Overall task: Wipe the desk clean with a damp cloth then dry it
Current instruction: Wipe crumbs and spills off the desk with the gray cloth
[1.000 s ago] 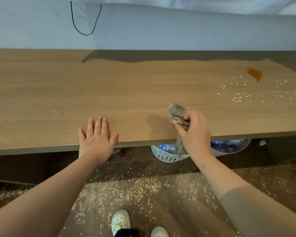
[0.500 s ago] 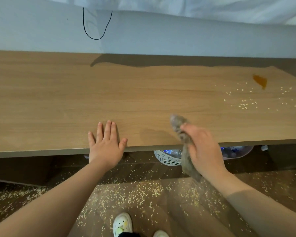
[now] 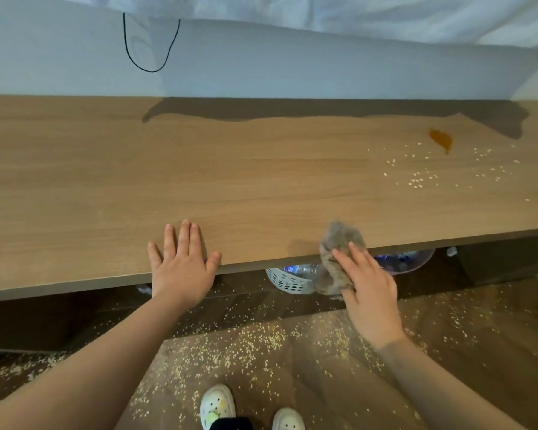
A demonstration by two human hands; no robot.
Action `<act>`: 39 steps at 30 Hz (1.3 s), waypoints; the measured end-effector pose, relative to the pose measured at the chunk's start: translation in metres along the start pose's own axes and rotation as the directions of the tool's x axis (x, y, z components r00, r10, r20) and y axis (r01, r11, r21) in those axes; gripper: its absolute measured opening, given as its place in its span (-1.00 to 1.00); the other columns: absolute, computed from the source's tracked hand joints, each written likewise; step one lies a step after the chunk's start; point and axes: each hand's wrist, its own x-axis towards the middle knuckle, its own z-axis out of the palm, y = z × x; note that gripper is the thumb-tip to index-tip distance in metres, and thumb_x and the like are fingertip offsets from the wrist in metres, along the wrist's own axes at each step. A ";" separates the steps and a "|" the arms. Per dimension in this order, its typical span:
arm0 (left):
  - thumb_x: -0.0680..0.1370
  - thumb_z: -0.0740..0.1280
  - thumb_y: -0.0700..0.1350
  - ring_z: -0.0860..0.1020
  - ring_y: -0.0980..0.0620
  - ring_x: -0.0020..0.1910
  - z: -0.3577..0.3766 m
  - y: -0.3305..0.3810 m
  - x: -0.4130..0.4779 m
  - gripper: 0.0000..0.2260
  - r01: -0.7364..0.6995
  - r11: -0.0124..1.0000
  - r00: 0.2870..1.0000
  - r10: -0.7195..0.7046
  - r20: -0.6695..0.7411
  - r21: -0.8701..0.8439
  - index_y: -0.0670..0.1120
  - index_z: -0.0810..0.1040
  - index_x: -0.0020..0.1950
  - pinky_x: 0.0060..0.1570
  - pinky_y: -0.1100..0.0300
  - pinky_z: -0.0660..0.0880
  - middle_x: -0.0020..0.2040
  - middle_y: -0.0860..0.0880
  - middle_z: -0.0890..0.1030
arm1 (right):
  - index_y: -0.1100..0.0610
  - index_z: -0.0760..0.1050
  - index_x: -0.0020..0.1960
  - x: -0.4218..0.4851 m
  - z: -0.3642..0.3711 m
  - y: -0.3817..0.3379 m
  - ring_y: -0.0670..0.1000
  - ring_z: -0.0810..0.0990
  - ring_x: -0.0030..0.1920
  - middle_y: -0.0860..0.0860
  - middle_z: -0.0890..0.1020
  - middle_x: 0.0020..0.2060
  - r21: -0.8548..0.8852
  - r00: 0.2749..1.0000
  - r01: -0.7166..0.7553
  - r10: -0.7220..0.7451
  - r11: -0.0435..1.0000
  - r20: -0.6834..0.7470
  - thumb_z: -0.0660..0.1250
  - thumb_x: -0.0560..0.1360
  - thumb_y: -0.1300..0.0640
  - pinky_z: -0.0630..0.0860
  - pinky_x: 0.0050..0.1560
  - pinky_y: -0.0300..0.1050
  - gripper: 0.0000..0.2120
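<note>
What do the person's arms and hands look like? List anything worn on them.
The left forearm and right forearm are bare, with no sleeves in view. The left hand and right hand wear no gloves; no watch, bracelet or ring is visible.

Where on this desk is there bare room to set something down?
Bare: the light wooden desk from the left hand back to the white wall, and between that hand and the crumpled grey cloth. Crowded: the right end, with an orange stain and scattered pale grains.
</note>
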 end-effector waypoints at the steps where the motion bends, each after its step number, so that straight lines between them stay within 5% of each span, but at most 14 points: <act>1: 0.58 -0.21 0.22 -0.31 -0.09 0.48 0.000 0.001 -0.001 -0.39 -0.001 1.000 1.000 0.001 0.006 0.006 -0.08 -0.28 0.51 0.43 -0.15 -0.23 0.52 -0.04 -0.27 | -0.18 0.14 0.43 -0.007 0.000 0.007 -0.05 0.03 0.48 -0.17 0.07 0.46 -0.015 0.996 -0.071 0.071 0.997 0.055 0.16 0.57 0.18 -0.02 0.47 0.09 -0.49; 5: 0.58 -0.22 0.23 -0.30 -0.10 0.48 0.000 0.002 0.001 -0.38 0.002 1.000 1.000 -0.002 0.006 0.019 -0.08 -0.28 0.51 0.42 -0.15 -0.23 0.52 -0.04 -0.27 | -0.13 0.27 0.42 -0.013 -0.015 0.019 -0.02 0.48 0.18 -0.04 0.50 0.23 0.253 0.958 -0.286 0.285 0.924 0.041 0.14 0.60 0.12 0.43 0.25 0.05 -0.59; 7: 0.58 -0.21 0.23 -0.29 -0.11 0.48 -0.001 0.003 0.000 -0.38 -0.003 1.000 1.000 0.003 0.014 0.017 -0.08 -0.28 0.51 0.41 -0.15 -0.24 0.52 -0.05 -0.26 | -0.15 0.30 0.39 -0.013 -0.021 0.017 -0.07 0.53 -0.10 -0.03 0.57 0.05 0.355 0.931 -0.361 0.353 0.862 0.091 0.11 0.61 0.07 0.54 0.06 0.04 -0.64; 9: 0.58 -0.21 0.23 -0.29 -0.11 0.48 -0.001 0.001 0.001 -0.38 0.000 1.000 1.000 0.000 0.016 0.007 -0.08 -0.27 0.51 0.41 -0.15 -0.24 0.52 -0.05 -0.27 | -0.09 0.33 0.37 -0.012 -0.025 0.011 -0.12 0.48 -0.18 -0.04 0.55 0.02 0.430 0.920 -0.376 0.386 0.821 0.067 0.11 0.61 0.13 0.55 -0.03 -0.04 -0.65; 12: 0.58 -0.20 0.23 -0.29 -0.11 0.48 -0.003 0.001 0.001 -0.38 -0.011 1.000 0.999 0.011 0.036 0.010 -0.09 -0.26 0.52 0.41 -0.15 -0.24 0.52 -0.05 -0.26 | -0.02 0.37 0.31 -0.012 -0.036 -0.002 -0.19 0.46 -0.20 -0.08 0.52 -0.07 0.522 0.924 -0.351 0.377 0.778 0.060 0.11 0.61 0.16 0.40 -0.23 -0.31 -0.71; 16: 0.57 -0.20 0.25 -0.29 -0.11 0.48 -0.006 -0.002 0.000 -0.36 -0.037 0.999 0.998 0.036 0.055 0.016 -0.08 -0.27 0.51 0.42 -0.14 -0.22 0.52 -0.05 -0.26 | 0.08 0.39 0.31 0.003 -0.053 -0.020 -0.05 0.45 0.13 -0.09 0.48 0.02 0.606 0.929 -0.292 0.370 0.740 -0.005 0.12 0.61 0.12 0.35 0.03 -0.20 -0.71; 19: 0.57 -0.18 0.26 -0.29 -0.10 0.48 -0.007 -0.008 0.002 -0.35 -0.068 0.997 0.995 0.066 0.069 0.031 -0.08 -0.28 0.51 0.44 -0.13 -0.20 0.52 -0.05 -0.27 | 0.07 0.44 0.25 0.016 -0.069 -0.037 -0.11 0.47 0.06 -0.12 0.51 -0.01 0.690 0.909 -0.194 0.391 0.697 -0.140 0.13 0.61 0.12 0.39 -0.02 -0.27 -0.75; 22: 0.57 -0.18 0.26 -0.30 -0.09 0.48 -0.009 -0.011 0.001 -0.36 -0.095 0.995 0.992 0.092 0.086 0.037 -0.07 -0.30 0.51 0.44 -0.11 -0.20 0.52 -0.04 -0.28 | 0.02 0.42 0.23 0.029 -0.074 -0.053 -0.15 0.48 -0.23 -0.14 0.51 -0.19 0.405 0.922 -0.029 0.180 0.914 -0.342 0.15 0.58 0.13 0.40 -0.26 -0.25 -0.76; 24: 0.57 -0.18 0.25 -0.30 -0.09 0.48 -0.010 -0.012 0.000 -0.36 -0.104 0.994 0.991 0.101 0.089 0.032 -0.07 -0.30 0.51 0.44 -0.10 -0.20 0.52 -0.04 -0.29 | -0.02 0.35 0.32 0.040 -0.061 -0.065 -0.10 0.52 -0.12 -0.09 0.54 -0.07 0.130 0.998 0.022 -0.015 0.991 -0.058 0.19 0.55 0.01 0.48 -0.18 -0.15 -0.66; 26: 0.58 -0.18 0.25 -0.30 -0.09 0.48 -0.011 -0.011 -0.002 -0.36 -0.103 0.994 0.991 0.100 0.084 0.031 -0.06 -0.30 0.51 0.45 -0.10 -0.19 0.52 -0.03 -0.28 | -0.08 0.21 0.43 0.050 -0.037 -0.072 0.03 0.43 0.25 -0.09 0.46 0.26 -0.012 0.941 0.051 -0.044 0.999 0.335 0.16 0.48 -0.26 0.42 0.21 0.14 -0.43; 27: 0.58 -0.17 0.25 -0.29 -0.08 0.48 -0.012 -0.011 -0.002 -0.37 -0.106 0.994 0.992 0.103 0.077 0.033 -0.06 -0.29 0.51 0.45 -0.10 -0.18 0.52 -0.03 -0.27 | -0.11 0.17 0.45 0.053 -0.026 -0.075 0.04 0.32 0.36 -0.12 0.36 0.36 -0.034 0.924 0.051 -0.035 0.998 0.382 0.10 0.46 -0.35 0.25 0.35 0.20 -0.36; 30: 0.58 -0.18 0.25 -0.27 -0.07 0.49 -0.011 -0.011 -0.004 -0.37 -0.116 0.992 0.992 0.114 0.052 0.048 -0.05 -0.27 0.52 0.45 -0.11 -0.15 0.53 -0.02 -0.25 | -0.15 0.10 0.48 0.061 -0.001 -0.072 0.01 0.08 0.48 -0.11 0.17 0.48 -0.169 0.990 0.016 0.008 0.986 0.140 -0.04 0.52 -0.32 -0.04 0.42 0.16 -0.43; 34: 0.57 -0.19 0.26 -0.23 -0.08 0.50 -0.009 -0.008 -0.006 -0.37 -0.098 0.993 0.995 0.098 0.005 0.065 -0.05 -0.22 0.53 0.45 -0.12 -0.11 0.54 -0.02 -0.20 | -0.19 -0.15 0.50 0.060 0.043 -0.066 0.10 -0.26 0.49 -0.09 -0.17 0.51 -0.328 0.979 0.078 -0.009 0.942 0.206 -0.19 0.51 -0.36 -0.26 0.38 0.30 -0.39; 39: 0.50 -0.37 0.27 -0.30 -0.03 0.47 -0.005 0.002 0.000 -0.36 -0.232 0.961 0.965 0.247 -0.092 0.149 -0.02 -0.23 0.52 0.42 -0.13 -0.24 0.54 0.00 -0.17 | -0.14 -0.41 0.42 0.069 0.040 -0.032 -0.05 -0.29 0.43 -0.18 -0.10 0.47 -0.376 0.971 0.211 -0.149 0.902 0.187 -0.40 0.35 -0.42 -0.30 0.37 0.28 -0.29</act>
